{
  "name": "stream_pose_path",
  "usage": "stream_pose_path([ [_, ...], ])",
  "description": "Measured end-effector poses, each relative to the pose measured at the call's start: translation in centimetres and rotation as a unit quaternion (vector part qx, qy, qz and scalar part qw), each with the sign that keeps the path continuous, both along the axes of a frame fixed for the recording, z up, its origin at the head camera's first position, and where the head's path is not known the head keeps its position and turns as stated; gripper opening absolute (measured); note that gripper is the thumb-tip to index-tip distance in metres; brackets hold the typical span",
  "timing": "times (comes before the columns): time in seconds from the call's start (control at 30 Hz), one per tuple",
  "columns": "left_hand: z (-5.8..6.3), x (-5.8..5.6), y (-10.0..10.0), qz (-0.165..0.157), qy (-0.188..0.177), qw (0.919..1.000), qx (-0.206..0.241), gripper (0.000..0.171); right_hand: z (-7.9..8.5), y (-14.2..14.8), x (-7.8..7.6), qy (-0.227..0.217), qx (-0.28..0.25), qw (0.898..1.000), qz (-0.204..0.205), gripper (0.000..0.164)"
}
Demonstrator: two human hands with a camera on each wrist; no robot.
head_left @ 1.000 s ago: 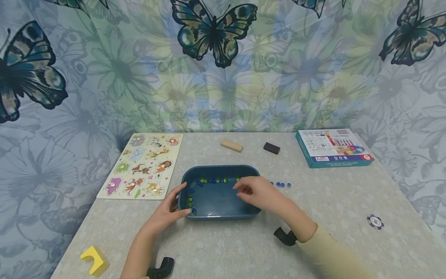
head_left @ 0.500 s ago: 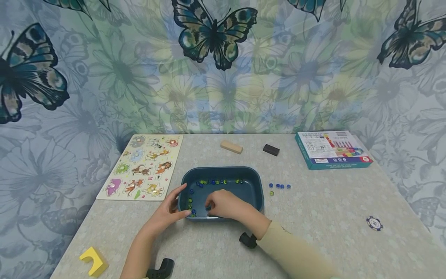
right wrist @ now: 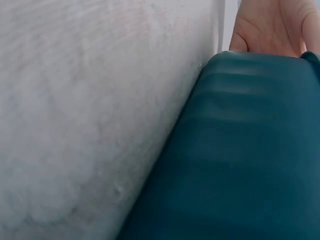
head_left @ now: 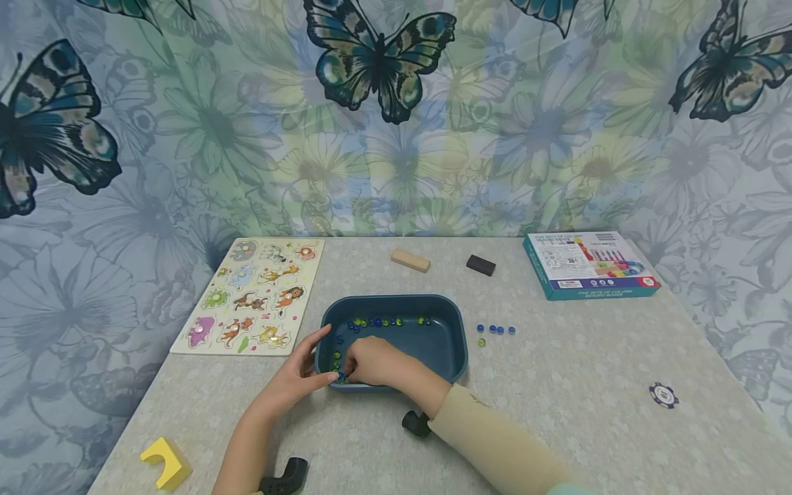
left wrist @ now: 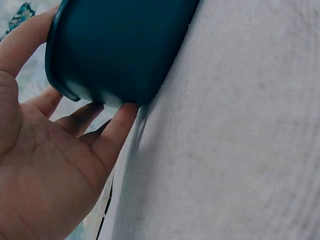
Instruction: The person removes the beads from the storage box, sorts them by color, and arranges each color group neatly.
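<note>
My left hand (head_left: 300,371) grips the left end of a dark blue plastic tub (head_left: 396,300), its thumb over the rim; in the left wrist view the fingers press the tub's outer wall (left wrist: 120,45). Reaching over the front rim, my right hand (head_left: 377,361) has its curled fingers low in the front left corner, beside a blue marble (head_left: 341,376). Its fingertips are partly hidden, so I cannot tell whether they pinch anything. Green and blue marbles (head_left: 379,322) lie along the tub's back and left sides. The right wrist view shows mainly the tub's outer wall (right wrist: 240,150).
Several blue marbles (head_left: 496,330) and one yellow-green marble (head_left: 481,342) lie right of the tub. An animal puzzle board (head_left: 250,295), a tan block (head_left: 411,260), a black block (head_left: 480,265), a flat box (head_left: 590,265), a poker chip (head_left: 664,395) and a yellow arch block (head_left: 166,464) are around.
From the tub's right side, my right hand has moved left and down into its front left corner, uncovering the marbles on the right. My left hand keeps its hold on the tub.
</note>
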State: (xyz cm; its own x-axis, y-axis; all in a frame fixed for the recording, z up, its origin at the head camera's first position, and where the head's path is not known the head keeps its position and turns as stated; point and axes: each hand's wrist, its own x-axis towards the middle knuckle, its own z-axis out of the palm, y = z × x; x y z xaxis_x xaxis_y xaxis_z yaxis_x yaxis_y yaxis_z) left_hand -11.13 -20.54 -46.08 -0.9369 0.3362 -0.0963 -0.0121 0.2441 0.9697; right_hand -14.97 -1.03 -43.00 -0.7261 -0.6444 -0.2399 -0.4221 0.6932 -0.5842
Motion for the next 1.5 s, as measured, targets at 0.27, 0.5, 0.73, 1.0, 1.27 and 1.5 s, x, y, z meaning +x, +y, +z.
stream_pose_path([
  [0.27,0.0,0.0,0.0,-0.005,0.005,1.0000,0.000,0.078,0.0,-0.6,-0.2,-0.009,0.003,1.000,0.017,0.004],
  [0.5,0.1,0.0,0.0,-0.006,-0.001,1.0000,0.001,0.078,-0.1,-0.9,-0.4,-0.020,0.001,0.999,0.039,0.004],
  [0.73,0.3,0.1,-0.1,0.004,-0.009,0.9999,-0.013,0.077,0.0,0.2,-0.4,0.005,-0.045,0.998,0.037,0.003],
  [1.0,0.4,0.0,0.4,0.019,-0.007,0.9995,-0.023,0.079,1.0,6.0,0.1,0.052,-0.120,0.991,0.004,0.006],
  [1.27,0.5,0.0,0.5,0.023,-0.017,0.9993,-0.025,0.079,3.3,12.8,0.8,0.092,-0.143,0.982,-0.082,0.007],
  [1.5,0.3,0.0,0.5,0.029,-0.019,0.9989,-0.032,0.079,3.4,19.2,0.3,0.117,-0.093,0.975,-0.166,0.007],
])
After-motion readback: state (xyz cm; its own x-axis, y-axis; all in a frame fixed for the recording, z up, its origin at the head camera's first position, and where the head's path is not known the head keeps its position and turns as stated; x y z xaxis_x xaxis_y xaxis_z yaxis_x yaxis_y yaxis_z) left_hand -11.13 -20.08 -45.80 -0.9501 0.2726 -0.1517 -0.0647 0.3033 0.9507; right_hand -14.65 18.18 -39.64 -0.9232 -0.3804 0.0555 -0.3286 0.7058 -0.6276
